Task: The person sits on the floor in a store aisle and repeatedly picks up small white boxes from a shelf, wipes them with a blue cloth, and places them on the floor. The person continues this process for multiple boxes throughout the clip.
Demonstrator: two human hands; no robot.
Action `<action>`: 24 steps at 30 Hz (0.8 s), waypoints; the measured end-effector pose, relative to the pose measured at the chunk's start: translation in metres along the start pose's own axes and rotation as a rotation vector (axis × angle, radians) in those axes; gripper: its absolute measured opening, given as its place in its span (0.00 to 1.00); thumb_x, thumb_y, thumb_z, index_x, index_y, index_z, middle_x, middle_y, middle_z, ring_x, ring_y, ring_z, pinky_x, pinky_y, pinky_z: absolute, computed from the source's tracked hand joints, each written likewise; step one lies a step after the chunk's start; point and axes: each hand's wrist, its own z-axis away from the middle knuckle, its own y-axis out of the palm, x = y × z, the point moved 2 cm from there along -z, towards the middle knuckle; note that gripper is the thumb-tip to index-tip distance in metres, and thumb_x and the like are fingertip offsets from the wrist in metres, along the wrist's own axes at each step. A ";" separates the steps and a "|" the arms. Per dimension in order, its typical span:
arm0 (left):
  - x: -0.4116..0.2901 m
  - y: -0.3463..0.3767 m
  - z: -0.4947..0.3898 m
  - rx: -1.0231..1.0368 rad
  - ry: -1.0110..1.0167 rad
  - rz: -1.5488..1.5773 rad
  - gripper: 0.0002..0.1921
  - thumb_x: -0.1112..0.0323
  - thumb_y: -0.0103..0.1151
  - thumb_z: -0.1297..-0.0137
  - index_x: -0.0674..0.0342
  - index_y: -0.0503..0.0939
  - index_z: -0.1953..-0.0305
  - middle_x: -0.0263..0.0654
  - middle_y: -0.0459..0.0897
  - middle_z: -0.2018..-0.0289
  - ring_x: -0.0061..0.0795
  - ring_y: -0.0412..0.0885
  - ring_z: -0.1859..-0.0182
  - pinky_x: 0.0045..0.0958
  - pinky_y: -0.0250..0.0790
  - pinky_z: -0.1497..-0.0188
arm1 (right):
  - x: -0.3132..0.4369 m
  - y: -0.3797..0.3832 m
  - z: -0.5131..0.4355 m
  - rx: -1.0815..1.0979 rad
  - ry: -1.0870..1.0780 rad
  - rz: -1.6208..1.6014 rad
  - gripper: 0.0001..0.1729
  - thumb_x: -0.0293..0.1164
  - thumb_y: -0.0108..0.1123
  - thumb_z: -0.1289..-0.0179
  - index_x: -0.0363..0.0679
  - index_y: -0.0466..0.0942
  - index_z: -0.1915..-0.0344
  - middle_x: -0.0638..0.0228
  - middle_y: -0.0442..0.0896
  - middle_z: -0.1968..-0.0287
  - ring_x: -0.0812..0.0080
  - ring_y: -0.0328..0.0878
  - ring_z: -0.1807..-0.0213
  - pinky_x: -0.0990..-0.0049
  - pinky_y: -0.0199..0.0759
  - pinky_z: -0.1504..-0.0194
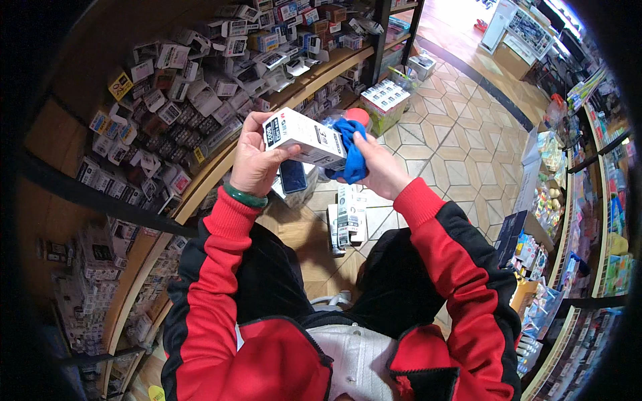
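Observation:
My left hand (258, 155) grips one end of a white printed cardboard box (303, 135), thumb along its lower side and fingers behind it. A blue cloth (353, 155) is bunched in my right hand (378, 165). The cloth touches the box's far right end and hides part of it. Below the box, a dark smartphone (293, 176) lies on a pale box-like object (301, 193). Several long white cartons (346, 218) lie stacked on the floor between my knees.
Shelves (321, 75) full of small boxes (200, 95) curve along my left. A box with a printed top (385, 96) and a container with a red lid (357, 116) stand ahead on the tiled floor (446, 130). Stocked shelves (597, 200) and an open dark carton (516, 233) line the right.

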 end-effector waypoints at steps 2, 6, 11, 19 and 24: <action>0.002 -0.001 0.000 0.035 0.012 -0.004 0.30 0.84 0.70 0.51 0.58 0.66 0.48 0.38 0.75 0.48 0.30 0.76 0.44 0.32 0.71 0.40 | 0.008 -0.003 -0.001 0.055 -0.043 -0.192 0.28 0.40 0.54 0.28 0.43 0.61 0.34 0.65 0.75 0.43 0.73 0.75 0.46 0.70 0.75 0.49; 0.007 -0.003 0.001 0.094 -0.088 -0.328 0.40 0.77 0.72 0.49 0.56 0.59 0.38 0.45 0.65 0.38 0.33 0.70 0.38 0.32 0.67 0.36 | 0.023 -0.015 -0.003 -0.249 -0.437 0.019 0.39 0.31 0.69 0.40 0.33 0.60 0.34 0.58 0.76 0.43 0.72 0.76 0.46 0.73 0.71 0.44; 0.016 -0.001 0.010 0.078 -0.398 -0.154 0.52 0.64 0.73 0.45 0.57 0.43 0.28 0.44 0.58 0.34 0.40 0.65 0.34 0.49 0.67 0.37 | 0.032 -0.017 0.006 -0.356 -0.621 0.235 0.32 0.28 0.71 0.43 0.33 0.70 0.40 0.61 0.80 0.49 0.73 0.78 0.51 0.75 0.73 0.48; 0.011 -0.006 0.005 -0.075 -0.302 -0.494 0.30 0.72 0.74 0.48 0.64 0.64 0.48 0.39 0.77 0.55 0.28 0.77 0.49 0.29 0.76 0.51 | 0.040 -0.036 0.011 -0.516 -0.702 0.628 0.26 0.27 0.73 0.49 0.33 0.78 0.49 0.59 0.85 0.59 0.73 0.82 0.59 0.75 0.75 0.55; 0.013 0.003 0.008 0.041 0.218 -0.885 0.28 0.78 0.71 0.52 0.61 0.69 0.49 0.35 0.80 0.54 0.26 0.78 0.49 0.30 0.70 0.45 | 0.052 -0.018 0.029 -0.606 -0.994 0.666 0.18 0.28 0.68 0.41 0.34 0.77 0.52 0.64 0.82 0.60 0.75 0.79 0.59 0.75 0.75 0.57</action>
